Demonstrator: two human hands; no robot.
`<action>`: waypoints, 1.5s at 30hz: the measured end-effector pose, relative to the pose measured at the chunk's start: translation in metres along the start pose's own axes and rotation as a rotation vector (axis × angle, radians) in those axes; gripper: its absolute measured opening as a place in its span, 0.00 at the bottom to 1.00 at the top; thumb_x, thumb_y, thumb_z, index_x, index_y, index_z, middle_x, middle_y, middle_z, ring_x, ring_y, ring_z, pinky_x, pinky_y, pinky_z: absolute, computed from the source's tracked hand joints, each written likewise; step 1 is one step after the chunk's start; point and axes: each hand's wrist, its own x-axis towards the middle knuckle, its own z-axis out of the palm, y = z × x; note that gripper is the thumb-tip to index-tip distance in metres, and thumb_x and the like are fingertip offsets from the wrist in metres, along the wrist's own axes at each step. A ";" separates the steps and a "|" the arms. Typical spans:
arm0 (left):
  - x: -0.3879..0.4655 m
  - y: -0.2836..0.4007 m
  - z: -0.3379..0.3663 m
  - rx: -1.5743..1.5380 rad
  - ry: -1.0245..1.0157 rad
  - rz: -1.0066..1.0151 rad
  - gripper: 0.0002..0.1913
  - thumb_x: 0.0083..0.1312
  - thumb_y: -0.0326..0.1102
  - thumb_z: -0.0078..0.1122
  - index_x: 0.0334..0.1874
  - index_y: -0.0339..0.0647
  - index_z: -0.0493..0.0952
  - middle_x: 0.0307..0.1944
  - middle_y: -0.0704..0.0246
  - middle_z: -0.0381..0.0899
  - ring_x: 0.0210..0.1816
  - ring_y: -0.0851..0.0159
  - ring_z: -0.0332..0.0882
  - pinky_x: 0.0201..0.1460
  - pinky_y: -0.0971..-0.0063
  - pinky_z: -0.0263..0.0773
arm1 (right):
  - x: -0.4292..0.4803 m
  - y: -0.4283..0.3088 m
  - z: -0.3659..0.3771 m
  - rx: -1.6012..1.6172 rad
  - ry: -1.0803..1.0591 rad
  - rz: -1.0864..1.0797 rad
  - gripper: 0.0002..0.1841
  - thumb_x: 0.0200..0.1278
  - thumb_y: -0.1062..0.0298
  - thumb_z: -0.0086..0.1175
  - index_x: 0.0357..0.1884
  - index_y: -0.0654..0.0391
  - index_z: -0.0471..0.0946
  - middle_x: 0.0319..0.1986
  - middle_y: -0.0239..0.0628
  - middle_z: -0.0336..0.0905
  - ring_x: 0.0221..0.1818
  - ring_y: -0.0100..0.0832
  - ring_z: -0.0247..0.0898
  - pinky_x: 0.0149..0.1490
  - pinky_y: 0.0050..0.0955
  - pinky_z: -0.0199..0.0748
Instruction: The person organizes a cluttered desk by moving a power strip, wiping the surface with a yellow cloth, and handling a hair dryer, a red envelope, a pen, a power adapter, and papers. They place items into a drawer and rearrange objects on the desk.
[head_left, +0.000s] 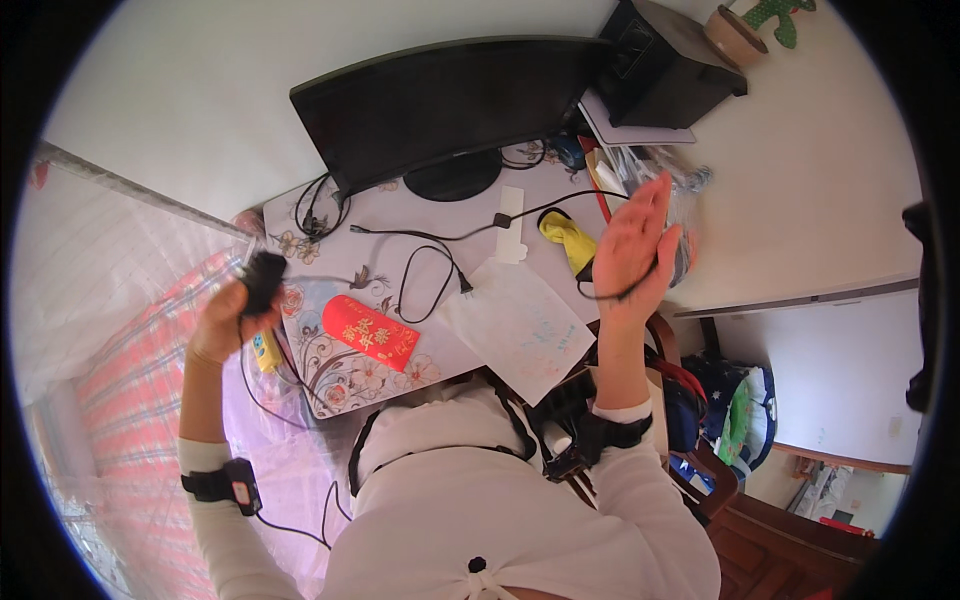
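My left hand (225, 319) grips a small black device (262, 281), blurred, beyond the left edge of the table; a dark cable hangs from it. My right hand (636, 251) is raised over the table's right side, palm showing and fingers extended, with a black cable (559, 201) passing behind it and a dark loop across the palm. Whether the hand pinches that cable is not visible. A yellow and black cloth item (570, 240) lies just left of this hand. A black power cord with a plug (465, 285), a red envelope (371, 332) and a white paper sheet (521, 330) lie on the flowered tabletop (450, 360).
A black monitor (457, 97) stands at the back, beside a black speaker-like box (675, 67). Plastic-wrapped items (667, 161) sit at the right edge. A yellow power strip (265, 351) is at the left edge. A wooden chair (705, 480) stands at the lower right.
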 end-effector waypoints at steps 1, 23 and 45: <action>-0.002 -0.005 0.014 0.109 0.057 -0.102 0.36 0.58 0.52 0.62 0.57 0.26 0.65 0.44 0.58 0.74 0.38 0.62 0.74 0.42 0.71 0.73 | 0.005 -0.002 0.001 0.024 0.098 -0.075 0.27 0.71 0.53 0.42 0.70 0.37 0.54 0.64 0.30 0.60 0.58 0.30 0.62 0.58 0.36 0.64; 0.053 0.002 0.132 -0.334 -0.486 0.083 0.32 0.68 0.56 0.43 0.59 0.31 0.62 0.41 0.62 0.68 0.35 0.68 0.65 0.41 0.78 0.61 | -0.052 0.091 -0.016 -1.404 -0.363 1.126 0.30 0.74 0.60 0.34 0.74 0.43 0.38 0.24 0.35 0.76 0.30 0.31 0.74 0.44 0.29 0.71; 0.057 -0.031 0.118 -0.366 -0.413 -0.167 0.32 0.65 0.55 0.50 0.56 0.28 0.64 0.37 0.62 0.70 0.31 0.69 0.66 0.33 0.80 0.63 | -0.044 0.079 -0.021 -0.325 -0.008 0.820 0.23 0.71 0.54 0.42 0.55 0.65 0.66 0.36 0.36 0.72 0.40 0.30 0.70 0.54 0.39 0.72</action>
